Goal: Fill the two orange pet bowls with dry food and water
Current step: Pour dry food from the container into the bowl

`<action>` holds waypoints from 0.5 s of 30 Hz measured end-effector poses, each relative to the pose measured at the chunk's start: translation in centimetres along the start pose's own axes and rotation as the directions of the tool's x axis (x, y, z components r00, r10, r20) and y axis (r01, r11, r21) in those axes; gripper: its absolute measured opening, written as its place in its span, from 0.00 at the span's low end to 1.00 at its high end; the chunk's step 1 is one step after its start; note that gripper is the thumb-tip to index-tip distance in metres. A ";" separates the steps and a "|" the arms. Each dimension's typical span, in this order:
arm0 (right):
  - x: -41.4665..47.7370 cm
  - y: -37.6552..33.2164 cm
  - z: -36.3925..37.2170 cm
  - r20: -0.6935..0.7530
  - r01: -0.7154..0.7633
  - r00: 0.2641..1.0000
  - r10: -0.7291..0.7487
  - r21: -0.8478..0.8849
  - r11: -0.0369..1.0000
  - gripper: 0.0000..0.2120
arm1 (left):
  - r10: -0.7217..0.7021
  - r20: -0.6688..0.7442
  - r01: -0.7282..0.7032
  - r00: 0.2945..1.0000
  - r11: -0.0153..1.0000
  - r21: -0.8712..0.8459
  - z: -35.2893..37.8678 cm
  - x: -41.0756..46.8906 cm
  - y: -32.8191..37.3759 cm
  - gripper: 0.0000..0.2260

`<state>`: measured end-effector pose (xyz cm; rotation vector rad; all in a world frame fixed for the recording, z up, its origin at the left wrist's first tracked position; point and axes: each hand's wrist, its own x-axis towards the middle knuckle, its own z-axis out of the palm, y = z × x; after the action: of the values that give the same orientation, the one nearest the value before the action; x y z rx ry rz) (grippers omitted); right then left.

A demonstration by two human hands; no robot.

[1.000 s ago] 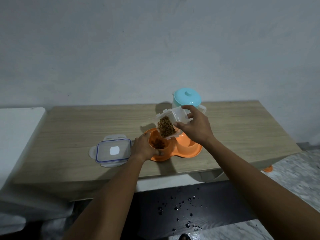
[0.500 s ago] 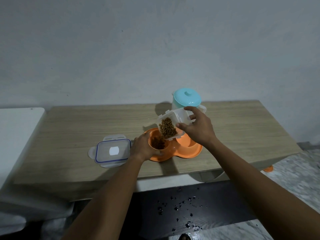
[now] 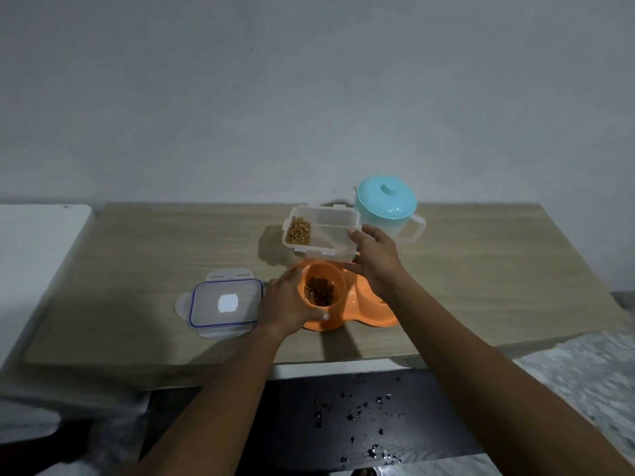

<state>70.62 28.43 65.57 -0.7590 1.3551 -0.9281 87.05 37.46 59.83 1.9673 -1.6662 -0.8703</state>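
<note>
Wooden table (image 3: 498,269) against grey wall (image 3: 309,97) — orange bowls (image 3: 364,312) mid-front

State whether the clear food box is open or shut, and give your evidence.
Open. Its lid lies flat on the table, left of the bowls, and dry food shows uncovered inside the box.

Pet bowl (image 3: 376,314), under my left hand (image 3: 288,304): plain orange, no pattern. Dry food (image 3: 319,292) in it: dark brown. Container (image 3: 335,235) in my right hand (image 3: 376,261): clear walls. Kibble (image 3: 298,231) inside it: lighter tan. Lid (image 3: 225,304): clear, blue rim line, white centre patch. Jug (image 3: 386,202): turquoise top, milky body. Table (image 3: 154,252): pale wood grain.
</note>
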 end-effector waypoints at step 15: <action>9.5 3.2 5.5 0.008 -0.051 0.999 0.054 -0.196 0.979 0.24 | -0.027 -0.002 0.027 1.000 0.999 0.042 0.3 1.0 -0.6 0.45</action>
<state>76.21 21.15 58.85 -0.8727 1.4625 -0.7544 87.37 36.68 58.99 2.0227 -1.6737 -0.8497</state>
